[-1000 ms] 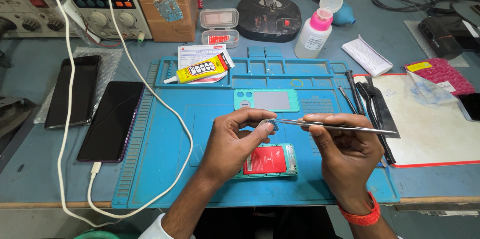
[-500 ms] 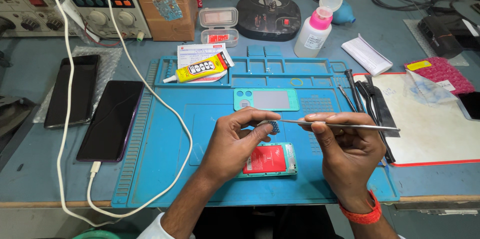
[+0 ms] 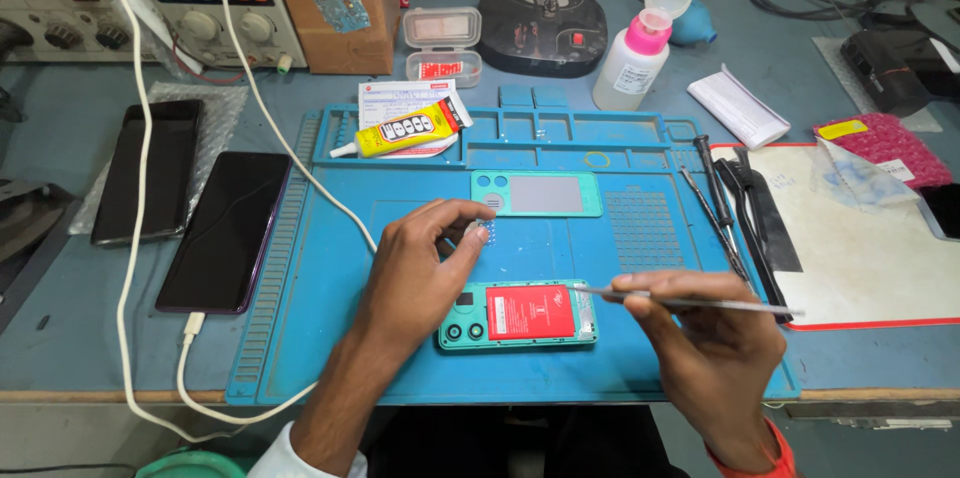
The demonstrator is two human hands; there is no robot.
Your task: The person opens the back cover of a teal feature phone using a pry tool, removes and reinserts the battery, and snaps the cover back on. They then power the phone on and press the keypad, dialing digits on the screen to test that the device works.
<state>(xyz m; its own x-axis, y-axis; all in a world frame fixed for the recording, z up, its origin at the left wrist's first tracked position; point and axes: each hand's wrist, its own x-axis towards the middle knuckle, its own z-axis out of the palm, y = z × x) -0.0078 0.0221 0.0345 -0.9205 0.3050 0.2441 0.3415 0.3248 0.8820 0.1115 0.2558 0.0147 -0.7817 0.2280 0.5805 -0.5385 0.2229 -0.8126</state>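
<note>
Both hands have come apart since half a second ago: then the tweezers' tip met the left fingertips above the phone, and now the right hand (image 3: 715, 338) has dropped lower and to the right, its tweezers (image 3: 690, 301) pinched shut in the fingers and lying almost level, the tip just at the right end of the phone (image 3: 518, 315). The left hand (image 3: 425, 268) holds a tiny pale part (image 3: 478, 234) pinched between thumb and forefinger, lifted a little above the blue mat (image 3: 300, 338).

As for progress, the phone lies face down on the mat near the worktop's front edge with its back off, the red battery (image 3: 530, 311) bare (so opening is done). The teal cover (image 3: 537, 194) rests apart, further up the mat, still to be refitted. A glue tube (image 3: 400, 130) lies at the mat's top left, capped as far as can be seen. Whether the small part is coming out or going in cannot be told; the work looks mid-way, with closing up left.
</note>
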